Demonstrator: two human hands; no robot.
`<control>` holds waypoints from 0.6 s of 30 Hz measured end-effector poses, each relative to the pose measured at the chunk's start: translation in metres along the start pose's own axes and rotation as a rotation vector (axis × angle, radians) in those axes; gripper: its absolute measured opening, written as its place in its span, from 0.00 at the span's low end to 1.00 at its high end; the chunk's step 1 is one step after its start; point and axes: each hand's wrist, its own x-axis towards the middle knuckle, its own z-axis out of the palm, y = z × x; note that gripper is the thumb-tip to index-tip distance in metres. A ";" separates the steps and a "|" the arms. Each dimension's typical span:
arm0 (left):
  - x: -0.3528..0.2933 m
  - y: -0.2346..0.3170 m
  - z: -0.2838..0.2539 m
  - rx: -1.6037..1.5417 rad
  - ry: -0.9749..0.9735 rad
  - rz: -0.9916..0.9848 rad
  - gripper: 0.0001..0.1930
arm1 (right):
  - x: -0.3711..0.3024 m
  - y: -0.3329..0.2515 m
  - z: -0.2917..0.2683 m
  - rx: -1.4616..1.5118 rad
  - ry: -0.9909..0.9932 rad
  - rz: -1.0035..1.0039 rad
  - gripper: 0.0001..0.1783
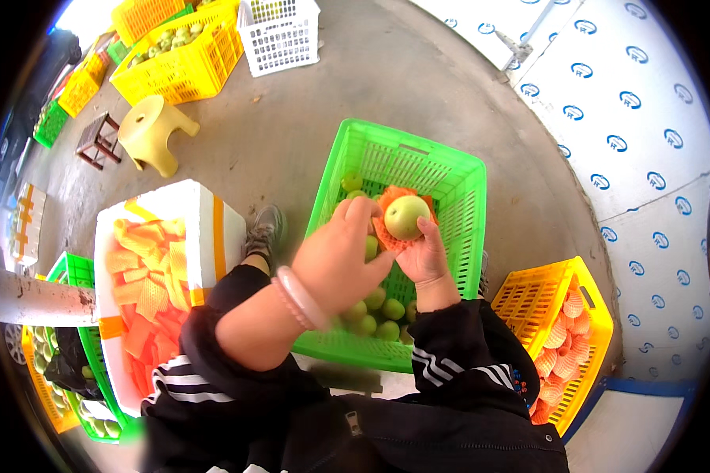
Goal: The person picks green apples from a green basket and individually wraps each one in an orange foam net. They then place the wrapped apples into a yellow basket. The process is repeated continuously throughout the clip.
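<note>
Above the green crate (459, 169), a round yellow-green pear (406, 217) sits in an orange foam net (396, 192) that wraps its lower side and leaves its top bare. My right hand (424, 260) holds pear and net from the near right, thumb pressed on the skin. From the left comes my left hand (335, 251), a pink bangle at its wrist, its fingers bent and closed at the net's left edge. Part of its grip is hidden behind the hand. Several loose green pears (387, 330) lie in the crate below.
On my left stands a white foam box (231, 236) of flat orange nets (146, 276). A yellow crate (528, 303) on the right holds fruit in nets (564, 355). Farther off are a yellow stool (154, 130), a white crate (280, 35) and yellow crates (185, 75) of fruit.
</note>
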 end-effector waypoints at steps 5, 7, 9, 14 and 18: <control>-0.011 0.022 0.019 -0.148 0.064 0.058 0.38 | -0.046 -0.026 0.084 -0.225 -0.202 -0.117 0.30; -0.016 0.018 0.033 -0.158 0.156 0.221 0.39 | -0.065 -0.031 0.095 -0.240 -0.139 -0.083 0.30; -0.018 0.026 0.034 -0.232 0.126 0.167 0.39 | -0.079 -0.037 0.099 -0.256 -0.083 -0.055 0.29; -0.021 0.038 0.028 0.026 0.188 0.330 0.36 | -0.110 -0.051 0.127 -0.396 0.003 -0.196 0.29; -0.034 0.055 0.044 -0.033 0.046 0.407 0.35 | -0.142 -0.055 0.117 -0.565 0.094 -0.293 0.31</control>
